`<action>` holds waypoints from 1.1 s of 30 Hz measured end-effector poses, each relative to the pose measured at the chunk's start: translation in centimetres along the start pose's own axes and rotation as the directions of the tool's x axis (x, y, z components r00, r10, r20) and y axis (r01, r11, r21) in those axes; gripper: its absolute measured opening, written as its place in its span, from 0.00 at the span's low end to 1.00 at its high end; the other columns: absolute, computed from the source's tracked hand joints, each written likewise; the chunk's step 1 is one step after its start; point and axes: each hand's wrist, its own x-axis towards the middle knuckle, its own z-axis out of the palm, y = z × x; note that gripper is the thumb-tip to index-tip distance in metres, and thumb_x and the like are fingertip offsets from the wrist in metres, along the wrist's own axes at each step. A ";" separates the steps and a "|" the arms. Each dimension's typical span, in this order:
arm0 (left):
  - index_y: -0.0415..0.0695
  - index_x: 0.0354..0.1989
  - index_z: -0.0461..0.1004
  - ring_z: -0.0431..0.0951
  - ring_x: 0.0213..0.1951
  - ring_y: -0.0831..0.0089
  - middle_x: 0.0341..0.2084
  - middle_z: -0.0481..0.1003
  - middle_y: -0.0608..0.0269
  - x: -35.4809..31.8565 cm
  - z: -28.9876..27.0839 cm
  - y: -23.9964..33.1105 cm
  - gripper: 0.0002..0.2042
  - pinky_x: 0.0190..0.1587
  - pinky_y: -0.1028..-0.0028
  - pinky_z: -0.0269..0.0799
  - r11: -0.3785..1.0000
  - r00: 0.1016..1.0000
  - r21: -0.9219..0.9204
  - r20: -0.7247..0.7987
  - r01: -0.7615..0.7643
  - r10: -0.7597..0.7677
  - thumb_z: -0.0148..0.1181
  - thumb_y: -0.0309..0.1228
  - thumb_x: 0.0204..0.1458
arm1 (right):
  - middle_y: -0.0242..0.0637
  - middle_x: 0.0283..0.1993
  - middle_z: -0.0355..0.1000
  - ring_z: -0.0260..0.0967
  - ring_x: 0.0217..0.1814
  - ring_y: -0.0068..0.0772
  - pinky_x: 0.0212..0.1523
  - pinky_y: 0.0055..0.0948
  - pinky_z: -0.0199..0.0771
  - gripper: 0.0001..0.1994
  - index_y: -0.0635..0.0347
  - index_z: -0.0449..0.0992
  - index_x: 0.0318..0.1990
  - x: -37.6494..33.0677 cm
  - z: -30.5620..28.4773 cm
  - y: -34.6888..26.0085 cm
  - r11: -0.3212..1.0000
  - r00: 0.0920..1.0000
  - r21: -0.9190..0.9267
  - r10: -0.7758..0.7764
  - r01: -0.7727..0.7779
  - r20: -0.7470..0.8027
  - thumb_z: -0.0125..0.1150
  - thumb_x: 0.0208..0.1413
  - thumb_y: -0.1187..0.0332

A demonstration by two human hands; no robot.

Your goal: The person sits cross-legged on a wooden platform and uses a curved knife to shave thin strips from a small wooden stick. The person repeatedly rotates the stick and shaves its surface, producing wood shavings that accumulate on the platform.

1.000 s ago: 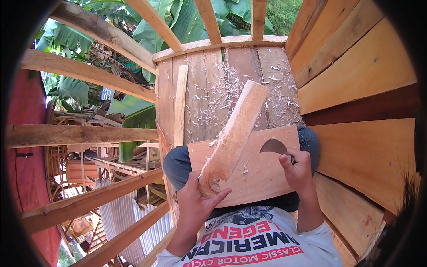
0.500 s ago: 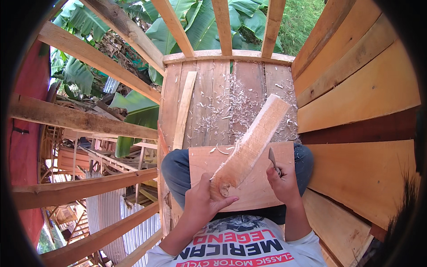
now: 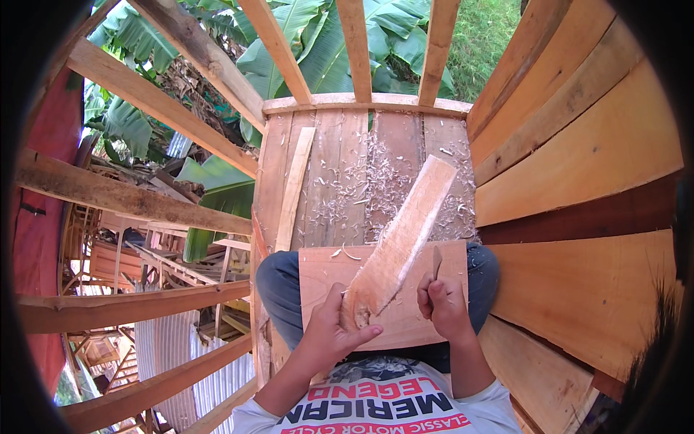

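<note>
My left hand (image 3: 334,329) is closed round the near end of a pale wooden piece (image 3: 405,231), thumb on one side and fingers on the other. The piece slants up and away to the right, and its held end has a rough, knotty hollow. In my right hand (image 3: 444,305), closed in a fist, is a knife (image 3: 437,262) with its short blade pointing up and away. The blade stands apart from the wood, a little to its right. Beneath both hands a flat board (image 3: 416,322) lies across my lap.
Curled wood shavings (image 3: 332,202) litter the plank floor (image 3: 275,173) ahead. A narrow wooden strip (image 3: 295,188) lies at the left of it. Slatted rails (image 3: 130,311) stand on the left, a wall of wide boards (image 3: 578,289) on the right, banana leaves (image 3: 318,58) beyond.
The wooden piece has turned over slightly in my left hand, so its whitish edge now faces right. My right hand has turned, and the knife blade now points more upright.
</note>
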 end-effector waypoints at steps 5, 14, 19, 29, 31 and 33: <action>0.36 0.49 0.64 0.73 0.41 0.77 0.38 0.75 0.58 0.0 0.2 -0.4 0.31 0.44 0.74 0.69 1.000 0.999 0.007 -0.038 -0.006 0.006 0.73 0.35 0.39 | 0.24 0.14 0.57 0.54 0.16 0.14 0.17 0.18 0.50 0.31 0.60 0.64 0.18 0.0 -0.3 -0.5 1.000 1.000 0.014 -0.017 0.017 0.006 0.44 0.61 0.41; 0.38 0.38 0.67 0.80 0.28 0.60 0.25 0.76 0.51 0.3 -0.4 -0.7 0.25 0.29 0.70 0.73 0.914 0.953 0.365 -0.168 -0.176 0.251 0.74 0.40 0.37 | 0.38 0.11 0.61 0.63 0.13 0.33 0.16 0.30 0.59 0.29 0.60 0.70 0.16 0.2 -1.2 -2.5 0.664 0.927 -0.713 -0.370 0.224 -0.054 0.62 0.48 0.40; 0.39 0.36 0.67 0.79 0.27 0.56 0.24 0.75 0.50 -1.1 -1.7 -0.5 0.24 0.27 0.67 0.73 0.912 0.967 0.393 -0.165 -0.114 0.192 0.73 0.39 0.38 | 0.40 0.13 0.64 0.66 0.16 0.45 0.18 0.34 0.63 0.29 0.59 0.71 0.15 1.2 -1.6 -3.8 0.342 0.889 -0.923 -0.457 0.176 0.000 0.65 0.42 0.38; 0.40 0.38 0.67 0.78 0.30 0.49 0.26 0.75 0.47 -4.3 -4.7 -3.0 0.24 0.31 0.62 0.73 0.931 0.945 0.353 -0.325 0.095 0.027 0.71 0.39 0.37 | 0.43 0.11 0.55 0.52 0.15 0.44 0.19 0.33 0.56 0.30 0.66 0.65 0.19 3.8 -7.2 -5.3 0.617 0.817 -0.787 -0.448 -0.010 -0.362 0.57 0.55 0.44; 0.40 0.38 0.67 0.78 0.30 0.49 0.26 0.75 0.47 -4.0 -5.7 -3.2 0.24 0.32 0.62 0.73 0.922 0.949 0.378 -0.312 0.082 0.043 0.71 0.39 0.37 | 0.43 0.11 0.57 0.57 0.14 0.45 0.18 0.33 0.58 0.29 0.66 0.68 0.18 2.7 -4.1 -4.7 0.566 0.889 -0.822 -0.408 0.066 -0.209 0.61 0.51 0.44; 0.39 0.39 0.67 0.78 0.30 0.49 0.26 0.76 0.46 -3.4 -5.9 -2.7 0.24 0.32 0.62 0.73 0.924 0.962 0.374 -0.271 0.079 0.028 0.71 0.39 0.37 | 0.42 0.11 0.60 0.64 0.15 0.44 0.18 0.33 0.61 0.28 0.63 0.71 0.18 1.7 -0.7 -3.4 0.446 0.910 -0.880 -0.412 0.162 -0.041 0.65 0.46 0.42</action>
